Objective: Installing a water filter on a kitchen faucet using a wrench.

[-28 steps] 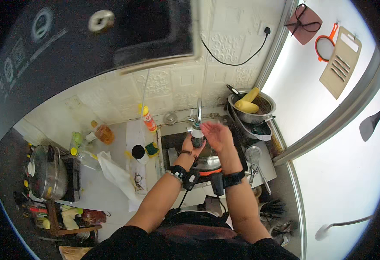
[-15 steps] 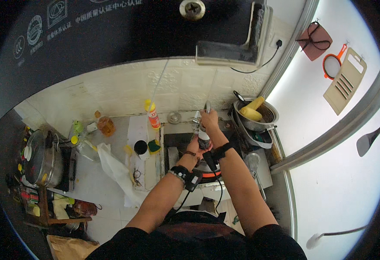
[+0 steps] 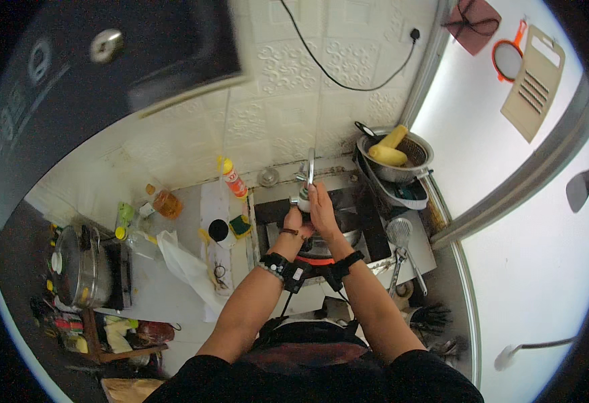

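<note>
Both my hands are at the sink (image 3: 257, 235), under and beside a metal faucet (image 3: 311, 164). My left hand (image 3: 296, 221) is just below the pale spout, its thumb side up; most of its fingers are hidden. Beside it on the right, my right hand (image 3: 322, 213) has its fingers stretched upward along the spout, with nothing seen in its grip. Below the hands a metal basin (image 3: 353, 236) and a red-rimmed round vessel (image 3: 311, 260) are in the sink, partly covered by my wrists.
Right of the sink stands a metal colander (image 3: 421, 168) with peeled yellow pieces (image 3: 387, 156). A slotted skimmer (image 3: 399, 232) lies nearby. Left are a sponge (image 3: 240, 227), a black-topped cup (image 3: 218, 230), a yellow-capped bottle (image 3: 234, 181) and a large pot (image 3: 79, 265). A dark appliance (image 3: 166, 54) overhangs the upper left.
My right hand has left the top of the faucet and come down next to my left hand. The view has shifted, so the overhead appliance covers less of it.
</note>
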Demonstrator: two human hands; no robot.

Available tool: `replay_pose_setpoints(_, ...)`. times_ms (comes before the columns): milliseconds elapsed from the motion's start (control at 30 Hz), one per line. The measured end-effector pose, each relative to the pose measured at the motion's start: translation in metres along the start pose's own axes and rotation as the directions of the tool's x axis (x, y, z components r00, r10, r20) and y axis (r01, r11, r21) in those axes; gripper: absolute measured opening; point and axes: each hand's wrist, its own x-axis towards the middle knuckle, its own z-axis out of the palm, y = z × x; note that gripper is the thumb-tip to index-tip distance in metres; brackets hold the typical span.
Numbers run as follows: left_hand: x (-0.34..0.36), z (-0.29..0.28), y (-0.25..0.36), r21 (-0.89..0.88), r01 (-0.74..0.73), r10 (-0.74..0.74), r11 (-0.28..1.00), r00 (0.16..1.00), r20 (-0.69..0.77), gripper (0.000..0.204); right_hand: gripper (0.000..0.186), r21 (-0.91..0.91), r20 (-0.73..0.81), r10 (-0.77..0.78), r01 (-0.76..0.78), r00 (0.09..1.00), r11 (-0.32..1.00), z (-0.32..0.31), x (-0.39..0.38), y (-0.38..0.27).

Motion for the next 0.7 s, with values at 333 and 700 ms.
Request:
replay_pose_setpoints(333, -0.005, -0.001, -0.028, 0.294, -0.169, 0.208, 0.941, 0.972, -0.107, 0.052, 0.037, 0.998, 0.067, 0.475, -0.067, 0.877, -0.017, 0.021, -0.036, 0.08)
replay_pose_setpoints(700, -0.033, 0.035, 0.031, 0.828, -0.542, 0.581, 0.146, 0.724, 0.372, 0.05, 0.044, 0.917, 0.264, 0.491, -0.058, 0.831, -0.394, 0.027, -0.035, 0.039)
